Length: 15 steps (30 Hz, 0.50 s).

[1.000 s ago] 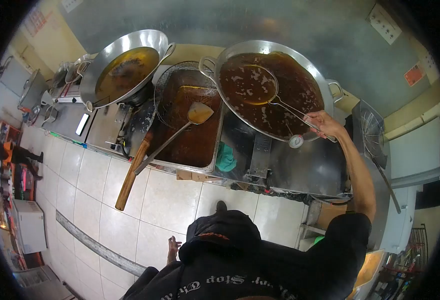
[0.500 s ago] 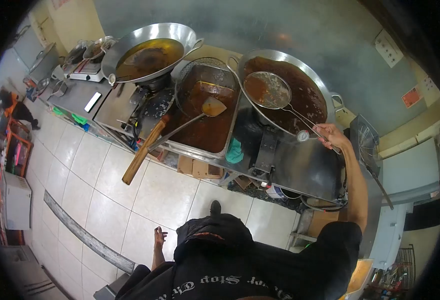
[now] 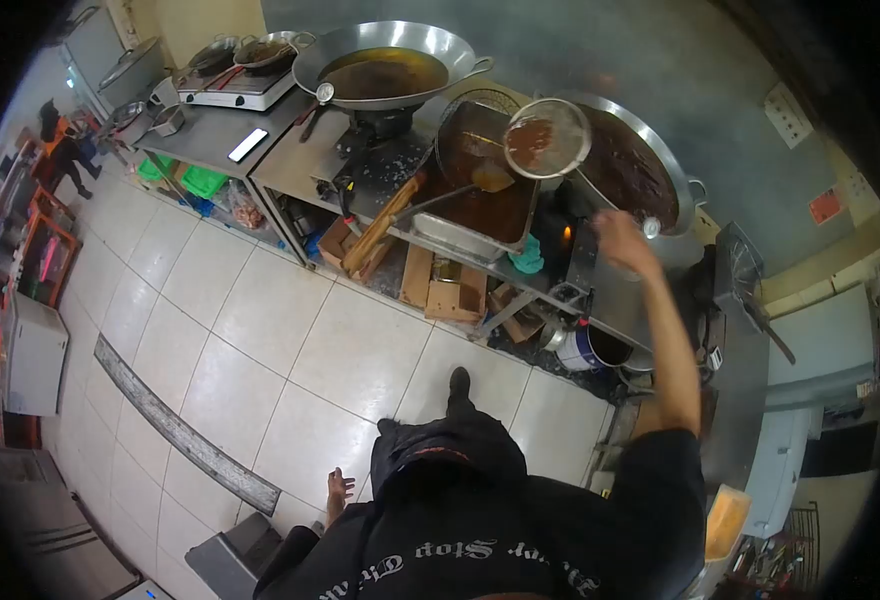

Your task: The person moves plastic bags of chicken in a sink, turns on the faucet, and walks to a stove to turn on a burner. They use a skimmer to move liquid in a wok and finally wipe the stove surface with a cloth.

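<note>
My right hand [image 3: 620, 242] is closed on the handle of a round wire-mesh skimmer [image 3: 550, 138]. The mesh is raised over the gap between the right wok [image 3: 688, 160] and a rectangular metal tray [image 3: 465, 237], overlapping both in view. Brown bits show in the mesh. Dark liquid fills the wok, and a dial thermometer [image 3: 651, 228] is at its near rim. A wooden-handled spatula [image 3: 385, 230] lies across the tray, its blade in brown liquid. Low beside my body, my left hand [image 3: 340, 486] hangs with its fingers apart, holding nothing.
Another wok [image 3: 460, 48] of oil stands on a burner to the left, beside a phone [image 3: 248, 145] and a white stove [image 3: 240, 98]. A flame shows under the right wok. Cardboard boxes [image 3: 457, 298] sit below the counter. A person [image 3: 68, 150] is at far left.
The skimmer has lifted out of the right wok and swung left toward the tray, with my right hand moving along. My left hand still hangs low. The view has shifted.
</note>
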Each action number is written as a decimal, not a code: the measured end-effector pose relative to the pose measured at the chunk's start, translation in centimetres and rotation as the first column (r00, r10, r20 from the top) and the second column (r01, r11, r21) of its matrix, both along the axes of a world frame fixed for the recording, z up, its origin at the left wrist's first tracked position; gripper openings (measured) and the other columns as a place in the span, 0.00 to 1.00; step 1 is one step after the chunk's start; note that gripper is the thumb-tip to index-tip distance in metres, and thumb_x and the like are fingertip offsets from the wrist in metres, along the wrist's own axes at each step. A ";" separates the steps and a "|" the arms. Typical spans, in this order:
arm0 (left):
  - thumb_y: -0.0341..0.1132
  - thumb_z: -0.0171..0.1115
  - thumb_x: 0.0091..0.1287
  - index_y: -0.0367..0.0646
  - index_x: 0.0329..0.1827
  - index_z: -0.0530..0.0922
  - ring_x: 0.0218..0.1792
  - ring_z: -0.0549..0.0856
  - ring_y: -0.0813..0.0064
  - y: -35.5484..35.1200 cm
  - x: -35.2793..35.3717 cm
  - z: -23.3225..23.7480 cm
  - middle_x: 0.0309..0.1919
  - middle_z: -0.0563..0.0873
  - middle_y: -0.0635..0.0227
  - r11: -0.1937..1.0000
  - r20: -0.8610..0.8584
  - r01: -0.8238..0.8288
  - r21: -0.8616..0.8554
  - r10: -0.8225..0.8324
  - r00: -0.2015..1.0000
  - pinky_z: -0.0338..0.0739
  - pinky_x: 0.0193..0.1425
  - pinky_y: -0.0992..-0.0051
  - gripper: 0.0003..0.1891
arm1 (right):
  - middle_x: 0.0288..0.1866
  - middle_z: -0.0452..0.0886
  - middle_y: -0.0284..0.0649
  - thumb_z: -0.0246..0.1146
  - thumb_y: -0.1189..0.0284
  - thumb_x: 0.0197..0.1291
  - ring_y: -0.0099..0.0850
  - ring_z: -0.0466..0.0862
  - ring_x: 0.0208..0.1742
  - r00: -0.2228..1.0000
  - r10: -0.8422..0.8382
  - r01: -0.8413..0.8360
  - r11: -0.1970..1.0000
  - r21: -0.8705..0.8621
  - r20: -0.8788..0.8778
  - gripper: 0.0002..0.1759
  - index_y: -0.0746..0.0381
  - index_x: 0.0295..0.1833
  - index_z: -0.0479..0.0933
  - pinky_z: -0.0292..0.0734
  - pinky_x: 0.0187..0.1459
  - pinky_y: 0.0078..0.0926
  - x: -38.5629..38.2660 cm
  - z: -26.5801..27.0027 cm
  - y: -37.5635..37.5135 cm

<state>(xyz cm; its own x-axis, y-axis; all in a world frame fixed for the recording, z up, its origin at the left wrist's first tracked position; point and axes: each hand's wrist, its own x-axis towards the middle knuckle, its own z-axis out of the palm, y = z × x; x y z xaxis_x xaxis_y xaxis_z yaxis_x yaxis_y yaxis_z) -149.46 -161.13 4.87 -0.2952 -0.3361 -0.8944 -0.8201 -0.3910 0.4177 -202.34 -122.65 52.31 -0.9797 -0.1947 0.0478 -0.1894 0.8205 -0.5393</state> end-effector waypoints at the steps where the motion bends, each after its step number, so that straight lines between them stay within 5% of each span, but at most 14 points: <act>1: 0.59 0.37 0.64 0.49 0.62 0.50 0.42 0.79 0.53 -0.3 0.7 -0.2 0.43 0.79 0.50 1.000 0.027 0.004 0.026 -0.005 1.000 0.69 0.43 0.47 0.30 | 0.29 0.75 0.49 0.49 0.74 0.55 0.41 0.76 0.26 0.936 0.344 -0.277 0.852 0.444 -0.077 0.09 0.68 0.34 0.72 0.73 0.27 0.38 -3.9 -5.5 0.4; 2: 0.59 0.37 0.64 0.48 0.62 0.51 0.42 0.79 0.54 -0.7 1.2 0.2 0.44 0.79 0.51 0.999 0.019 0.004 0.032 -0.005 1.000 0.70 0.42 0.49 0.30 | 0.32 0.75 0.54 0.50 0.77 0.49 0.48 0.77 0.32 0.941 0.312 -0.218 0.853 0.474 -0.129 0.08 0.67 0.33 0.73 0.73 0.35 0.42 -1.0 -6.1 -4.1; 3: 0.59 0.37 0.64 0.48 0.62 0.51 0.42 0.79 0.54 -1.2 1.5 0.0 0.44 0.79 0.51 0.999 0.013 0.010 0.033 -0.010 1.000 0.70 0.42 0.49 0.30 | 0.29 0.76 0.56 0.49 0.75 0.52 0.47 0.79 0.30 0.945 0.282 -0.166 0.853 0.496 -0.169 0.10 0.69 0.29 0.73 0.75 0.30 0.39 -1.0 -9.7 -6.6; 5: 0.59 0.37 0.64 0.48 0.61 0.51 0.41 0.79 0.55 -2.7 1.8 -1.0 0.44 0.79 0.52 0.997 -0.074 -0.038 0.063 0.043 0.996 0.70 0.41 0.51 0.30 | 0.30 0.77 0.55 0.50 0.76 0.51 0.48 0.80 0.35 0.898 0.430 -0.289 0.733 0.616 -0.090 0.10 0.69 0.31 0.75 0.77 0.34 0.39 2.9 -10.2 -11.8; 13: 0.55 0.39 0.64 0.50 0.59 0.55 0.42 0.78 0.60 -2.6 3.5 -2.5 0.44 0.78 0.56 0.950 -0.178 -0.291 0.110 0.307 0.935 0.70 0.40 0.54 0.25 | 0.32 0.80 0.50 0.53 0.74 0.51 0.46 0.82 0.34 0.912 0.373 -0.132 0.656 0.743 -0.168 0.10 0.66 0.33 0.78 0.78 0.36 0.40 5.7 -10.0 -14.7; 15: 0.57 0.39 0.63 0.50 0.58 0.57 0.42 0.78 0.60 -1.5 4.7 -2.5 0.44 0.79 0.56 0.965 -0.179 -0.234 0.118 0.253 0.951 0.70 0.40 0.53 0.26 | 0.32 0.80 0.51 0.53 0.74 0.51 0.47 0.81 0.36 0.958 0.285 -0.189 0.679 0.710 -0.018 0.10 0.68 0.34 0.78 0.78 0.37 0.39 4.9 -8.1 -14.4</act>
<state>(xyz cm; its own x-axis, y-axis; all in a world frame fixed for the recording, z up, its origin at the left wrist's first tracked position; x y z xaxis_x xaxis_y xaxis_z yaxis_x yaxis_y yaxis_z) -144.78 -162.62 2.34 -0.3830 -0.3363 -0.8604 -0.6037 -0.6139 0.5086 -197.44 -137.03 44.16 -0.8917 -0.4442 -0.0871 -0.4523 0.8678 0.2059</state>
